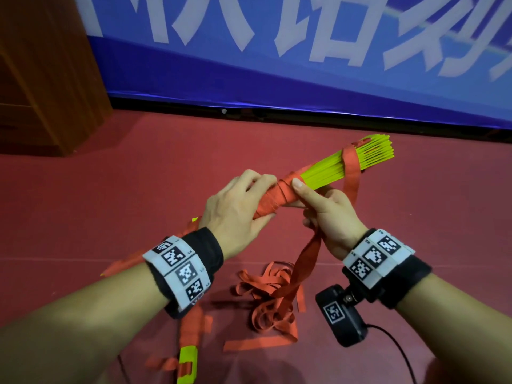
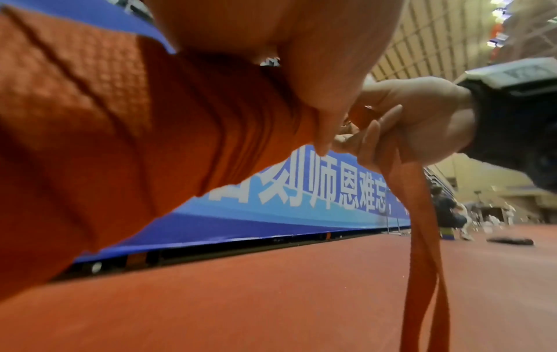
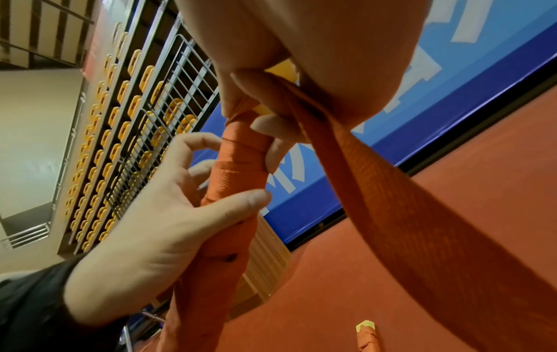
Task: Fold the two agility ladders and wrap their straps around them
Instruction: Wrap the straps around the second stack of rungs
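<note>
One folded agility ladder (image 1: 346, 164), a bundle of yellow-green rungs, is held above the red floor. Orange strap is wound round its near end (image 1: 279, 195). My left hand (image 1: 238, 209) grips that wound end (image 2: 105, 131). My right hand (image 1: 329, 214) sits under the bundle with its thumb on the wrap and pinches the loose strap (image 1: 307, 259), which hangs down to a tangled pile (image 1: 266, 295). In the right wrist view the strap (image 3: 392, 202) runs taut from the fingers. A second ladder (image 1: 187, 358) lies on the floor under my left arm, mostly hidden.
A blue banner (image 1: 277, 65) with white characters stands along the floor's far edge, and a wooden cabinet (image 1: 41, 79) is at the left. A black cable (image 1: 399, 353) trails from the right wrist camera. Distant people (image 2: 452, 214) move far to the right.
</note>
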